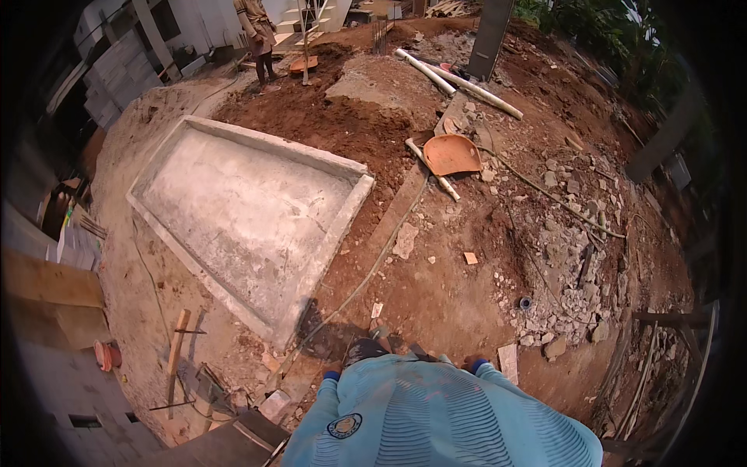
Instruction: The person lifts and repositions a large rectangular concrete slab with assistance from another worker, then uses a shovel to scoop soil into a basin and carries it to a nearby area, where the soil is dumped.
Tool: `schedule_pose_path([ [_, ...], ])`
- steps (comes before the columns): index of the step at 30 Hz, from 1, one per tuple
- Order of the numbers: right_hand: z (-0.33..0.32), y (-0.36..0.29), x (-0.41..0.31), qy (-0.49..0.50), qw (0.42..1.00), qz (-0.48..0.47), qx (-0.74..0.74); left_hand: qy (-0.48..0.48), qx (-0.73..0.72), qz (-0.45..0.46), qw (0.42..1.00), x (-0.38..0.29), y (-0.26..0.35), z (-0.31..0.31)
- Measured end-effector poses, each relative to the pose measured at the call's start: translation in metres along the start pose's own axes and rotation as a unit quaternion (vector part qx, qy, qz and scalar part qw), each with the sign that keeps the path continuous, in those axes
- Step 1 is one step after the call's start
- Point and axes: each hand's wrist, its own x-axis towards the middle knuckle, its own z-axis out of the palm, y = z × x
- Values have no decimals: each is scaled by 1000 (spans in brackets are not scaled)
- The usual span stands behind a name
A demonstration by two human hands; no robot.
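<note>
My left hand (333, 368) hangs low beside my hip, at the end of a light blue sleeve with a dark blue cuff. On the other side, my right hand (473, 361) is also low; its fingers are mostly hidden by the shirt (420, 414), so I cannot see whether either hand holds anything. A sandalled foot (379, 330) shows on the red soil between them, behind a pale tile fragment (377, 310). Ahead to the left lies a shallow concrete basin (239, 192) with low raised walls. A flat board piece (508, 363) lies near my right hand.
A hose (367, 277) crosses the ground before me. Farther out are an orange pan (452, 154), white pipes (478, 96) and a concrete column (492, 41). Rubble (566, 280) covers the right side. A wooden stake (177, 350) stands left. Another person (255, 35) stands at the back.
</note>
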Motion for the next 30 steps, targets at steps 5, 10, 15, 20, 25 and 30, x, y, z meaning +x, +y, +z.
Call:
schedule_pose_path([
  [5, -89, -75, 27, 252, 793, 64, 551, -98, 229, 102, 963, 36, 93, -92],
  [10, -135, -115, 37, 296, 780, 1, 551, -85, -330, -76, 937, 78, 131, -145],
  [15, -126, -32, 79, 254, 906, 57, 332, -66, -541, -178, 819, 118, 186, -162],
  [20, -130, -10, 86, 58, 967, 141, -205, -112, -141, -58, 982, 143, 196, -145],
  [25, -216, 0, 146, 85, 986, 107, -94, -196, 219, 54, 954, 170, 224, -126],
  [30, -324, -13, 180, 213, 962, -34, -166, -141, 178, 38, 973, 211, 317, -175],
])
